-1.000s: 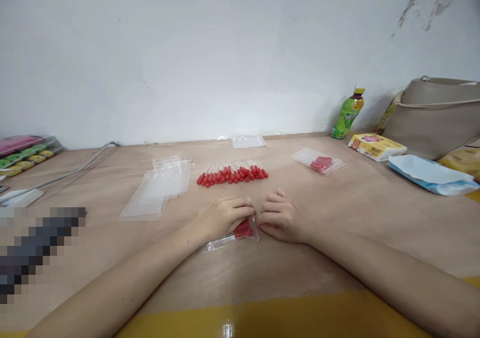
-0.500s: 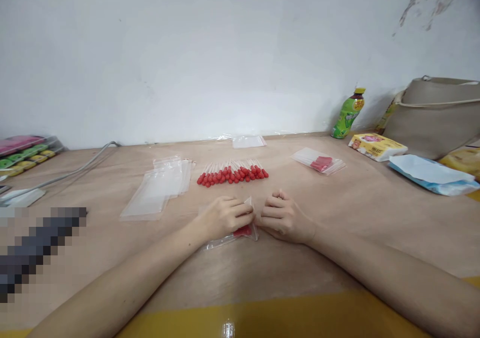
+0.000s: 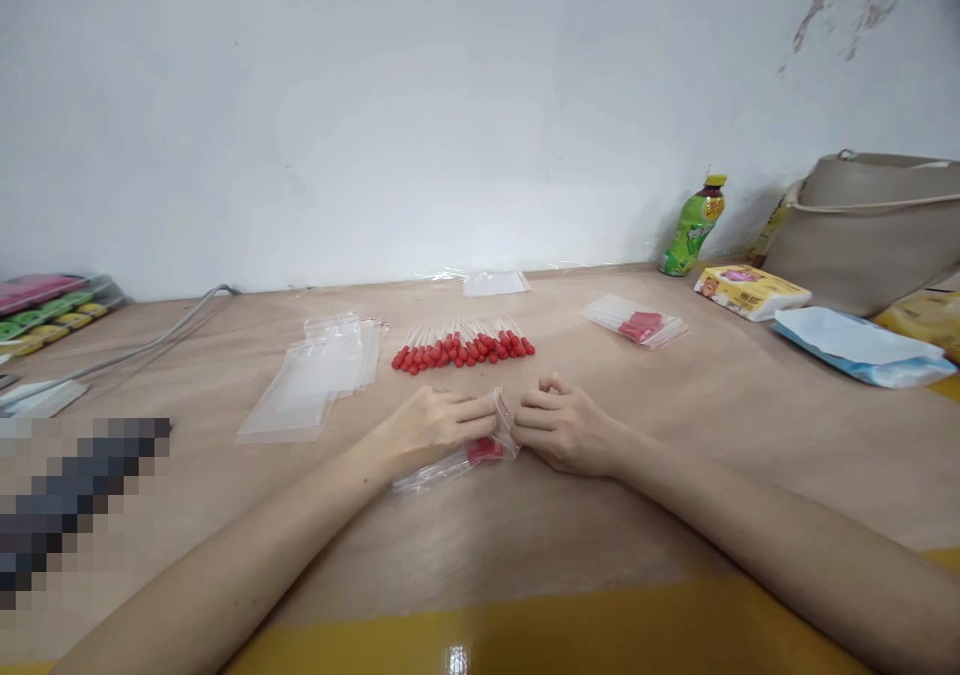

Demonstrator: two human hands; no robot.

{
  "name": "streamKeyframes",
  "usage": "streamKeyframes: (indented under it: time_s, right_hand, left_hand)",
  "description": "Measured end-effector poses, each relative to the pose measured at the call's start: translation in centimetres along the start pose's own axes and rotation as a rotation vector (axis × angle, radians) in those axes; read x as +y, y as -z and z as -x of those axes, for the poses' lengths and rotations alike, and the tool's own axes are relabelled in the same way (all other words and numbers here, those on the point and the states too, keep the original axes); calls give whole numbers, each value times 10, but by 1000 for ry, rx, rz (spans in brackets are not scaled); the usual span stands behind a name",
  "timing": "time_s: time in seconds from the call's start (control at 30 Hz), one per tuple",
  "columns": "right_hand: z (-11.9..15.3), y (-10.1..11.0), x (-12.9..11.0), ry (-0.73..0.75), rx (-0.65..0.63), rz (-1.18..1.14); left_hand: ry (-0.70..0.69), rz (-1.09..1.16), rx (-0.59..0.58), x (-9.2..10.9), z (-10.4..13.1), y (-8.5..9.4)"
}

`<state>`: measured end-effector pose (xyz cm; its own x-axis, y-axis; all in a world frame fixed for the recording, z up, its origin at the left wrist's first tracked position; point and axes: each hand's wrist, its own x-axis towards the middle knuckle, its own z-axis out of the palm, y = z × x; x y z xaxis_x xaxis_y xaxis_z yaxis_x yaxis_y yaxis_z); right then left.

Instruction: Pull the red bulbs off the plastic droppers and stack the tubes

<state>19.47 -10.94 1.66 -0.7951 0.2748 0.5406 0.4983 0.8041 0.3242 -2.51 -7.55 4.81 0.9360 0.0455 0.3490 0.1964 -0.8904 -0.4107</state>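
Note:
A clear zip bag (image 3: 439, 472) with a small red piece (image 3: 484, 450) inside lies in front of me. My left hand (image 3: 439, 427) is closed on the bag's top side, near its open-looking right end. At that same end my right hand (image 3: 559, 425) pinches the bag's edge, fingers curled; its fingertips are partly hidden. Just beyond the hands lies a row of white sticks with red tips (image 3: 461, 348). Flat clear bags (image 3: 292, 385) overlap to the left of the sticks. To the right rests another clear bag holding red pieces (image 3: 641, 325).
A single clear bag (image 3: 495, 283) lies by the wall. At the right stand a green bottle (image 3: 694, 227), a tissue pack (image 3: 752, 291), a blue-white packet (image 3: 862, 347) and a beige handbag (image 3: 870, 230). A grey cable (image 3: 161, 335) and a tray of coloured items (image 3: 52, 310) are at the left.
The left hand's fingers have straightened and shifted slightly left, uncovering more of the red piece. My right hand has moved a little left onto the bag's end, which now stands raised.

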Motion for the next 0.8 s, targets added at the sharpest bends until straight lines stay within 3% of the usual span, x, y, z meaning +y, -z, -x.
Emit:
streamKeyframes:
  time_s: [0.1, 0.23, 0.37, 0.5, 0.6, 0.67, 0.8]
  right_hand:
    - [1, 6, 3, -63, -85, -125]
    - [-1, 13, 2, -393, -163, -409]
    - [-4, 4, -2, -646, -155, -636]
    - [-7, -5, -2, -656, -133, -726]
    - [-6, -5, 2, -637, -150, -818]
    - [-6, -5, 5, -655, -152, -887]
    - [-9, -7, 6, -748, -165, -1075]
  left_hand:
    - [3, -26, 45, -8, 1, 12]
    - [33, -66, 71, -14, 3, 17]
    - [113, 56, 6, -9, 0, 13]
    - [396, 410, -82, 4, -2, 18]
    - [514, 627, -179, 16, 9, 23]
    - [554, 656, -202, 24, 20, 23]
    - [628, 643, -111, 32, 35, 14]
